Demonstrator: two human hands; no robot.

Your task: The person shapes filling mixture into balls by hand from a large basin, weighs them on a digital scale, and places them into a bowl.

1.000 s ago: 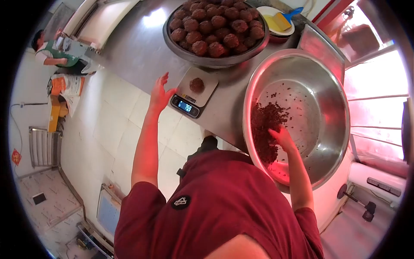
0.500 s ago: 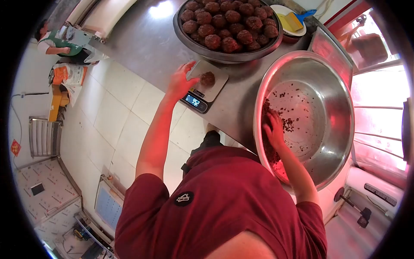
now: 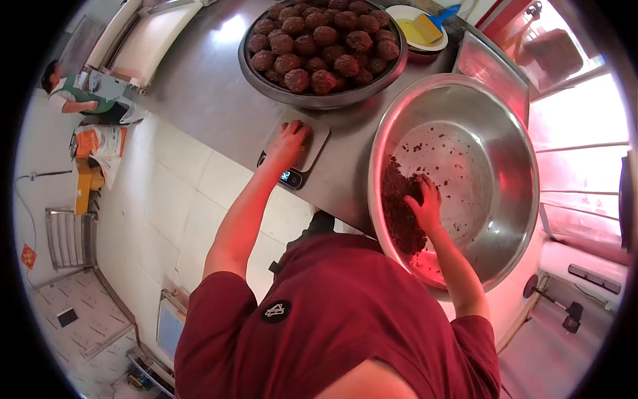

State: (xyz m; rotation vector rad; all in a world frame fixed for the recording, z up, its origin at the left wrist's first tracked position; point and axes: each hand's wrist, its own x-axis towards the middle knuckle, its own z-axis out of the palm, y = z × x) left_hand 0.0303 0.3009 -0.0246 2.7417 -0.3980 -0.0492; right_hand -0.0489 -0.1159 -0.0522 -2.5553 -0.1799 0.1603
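Observation:
My left hand [image 3: 289, 147] curls over a dark brown ball [image 3: 308, 135] on the kitchen scale [image 3: 319, 133]; the hand covers most of the ball and part of the lit display [image 3: 286, 176]. My right hand [image 3: 427, 203] is inside a large steel basin [image 3: 505, 113], fingers apart, at the edge of a heap of dark crumbly mixture [image 3: 400, 206]. Loose crumbs lie scattered over the basin floor. Beyond the scale, a wide round bowl [image 3: 312, 100] is piled with several similar balls [image 3: 306, 45].
A white dish [image 3: 402, 14] with a blue-handled yellow scraper [image 3: 428, 28] stands at the back right of the steel table [image 3: 206, 73]. Machinery with a pale belt [image 3: 156, 43] is at the far left. Another person [image 3: 80, 96] in a green apron is across the room.
My left hand has closed over the ball on the scale. My right hand has lifted off the mixture and its fingers have spread. The whole view has shifted slightly.

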